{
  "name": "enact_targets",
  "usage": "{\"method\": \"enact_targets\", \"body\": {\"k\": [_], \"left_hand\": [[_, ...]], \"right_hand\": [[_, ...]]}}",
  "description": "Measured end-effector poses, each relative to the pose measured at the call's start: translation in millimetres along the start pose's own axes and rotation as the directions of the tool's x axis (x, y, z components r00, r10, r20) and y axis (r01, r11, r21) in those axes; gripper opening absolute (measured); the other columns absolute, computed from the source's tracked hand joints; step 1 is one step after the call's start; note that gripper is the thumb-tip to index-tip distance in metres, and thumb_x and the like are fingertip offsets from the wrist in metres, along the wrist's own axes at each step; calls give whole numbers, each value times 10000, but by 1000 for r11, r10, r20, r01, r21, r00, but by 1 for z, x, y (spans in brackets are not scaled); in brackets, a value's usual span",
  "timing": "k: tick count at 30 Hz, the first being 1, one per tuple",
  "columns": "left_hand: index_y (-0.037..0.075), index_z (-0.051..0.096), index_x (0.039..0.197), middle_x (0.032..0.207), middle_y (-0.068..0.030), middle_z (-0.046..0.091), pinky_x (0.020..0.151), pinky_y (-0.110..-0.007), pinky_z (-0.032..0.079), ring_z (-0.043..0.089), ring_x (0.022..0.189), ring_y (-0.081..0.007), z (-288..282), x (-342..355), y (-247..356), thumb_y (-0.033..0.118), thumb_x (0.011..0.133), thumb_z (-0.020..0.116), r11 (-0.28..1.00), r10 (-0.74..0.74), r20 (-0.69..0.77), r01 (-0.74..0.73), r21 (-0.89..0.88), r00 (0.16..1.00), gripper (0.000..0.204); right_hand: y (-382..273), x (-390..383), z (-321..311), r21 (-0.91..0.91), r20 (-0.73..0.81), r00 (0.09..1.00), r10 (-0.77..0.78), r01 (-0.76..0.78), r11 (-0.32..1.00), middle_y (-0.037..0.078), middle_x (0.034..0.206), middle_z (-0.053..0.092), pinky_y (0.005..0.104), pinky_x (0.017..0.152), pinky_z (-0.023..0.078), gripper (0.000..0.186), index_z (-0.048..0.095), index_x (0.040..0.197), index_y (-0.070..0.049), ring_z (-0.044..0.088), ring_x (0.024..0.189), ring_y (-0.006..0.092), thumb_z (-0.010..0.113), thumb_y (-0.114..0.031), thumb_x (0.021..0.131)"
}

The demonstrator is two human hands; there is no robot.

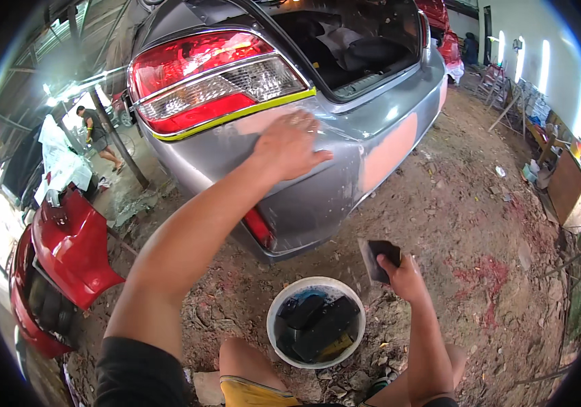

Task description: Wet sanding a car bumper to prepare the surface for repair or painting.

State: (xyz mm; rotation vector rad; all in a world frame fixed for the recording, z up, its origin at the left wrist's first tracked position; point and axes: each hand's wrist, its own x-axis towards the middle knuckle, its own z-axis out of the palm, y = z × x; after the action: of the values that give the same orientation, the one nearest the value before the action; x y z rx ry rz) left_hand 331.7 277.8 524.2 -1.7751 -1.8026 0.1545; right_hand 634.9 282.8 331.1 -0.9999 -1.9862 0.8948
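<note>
A grey car bumper [297, 197] with pinkish filler patches [389, 152] fills the upper middle. My left hand [289, 144] lies flat on it, fingers stretched out, just below the red and clear tail light [216, 78]. Yellow-green tape [236, 114] runs along that light's lower edge. Off to the bumper's right and nearer to me, my right hand [407, 277] grips a folded piece of sandpaper [378, 258], black with a greyish side, thumb on top. Between my knees stands a round white bucket [273, 319] holding water and dark blocks [328, 329].
Red car body panels [77, 247] lean at the left. Farther back there, a person [97, 132] walks near a slanted post [117, 136]. The car's trunk is open. Rough dirt ground [467, 224] extends right, toward a wooden board [567, 186] and clutter by the wall.
</note>
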Motion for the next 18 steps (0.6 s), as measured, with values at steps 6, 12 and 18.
{"method": "enact_targets", "body": {"k": [6, 12, 18], "left_hand": [[14, 378, 1484, 1552, -141, 375, 1210, -399, 231, 302, 1462, -283, 0, -4, -24, 606, 980, 405, 979, 193, 15, -192, -64, 981, 778], [9, 346, 1499, 1574, -145, 330, 1196, -426, 246, 296, 1463, -294, 0, -79, -62, 558, 975, 461, 995, 100, -180, -93, 46, 979, 768], [23, 305, 1520, 1599, -136, 276, 1200, -477, 218, 245, 1485, -308, 4, -108, -31, 540, 955, 522, 986, -169, -189, 166, -31, 967, 796]], "right_hand": [[-6, -2, 11, 7, 165, 984, 68, -70, 998, 259, 842, 680, 466, 733, 501, 400, 671, 1016, 27, 673, 841, 411, 628, -365, 948], [-12, -2, 3, 14, 271, 942, 200, -212, 977, 261, 838, 670, 452, 732, 498, 383, 668, 1019, 22, 665, 824, 419, 644, -352, 940], [-6, -7, -4, 7, 216, 960, 179, -185, 983, 255, 797, 657, 448, 708, 486, 382, 662, 985, 44, 646, 739, 374, 657, -335, 936]]}}
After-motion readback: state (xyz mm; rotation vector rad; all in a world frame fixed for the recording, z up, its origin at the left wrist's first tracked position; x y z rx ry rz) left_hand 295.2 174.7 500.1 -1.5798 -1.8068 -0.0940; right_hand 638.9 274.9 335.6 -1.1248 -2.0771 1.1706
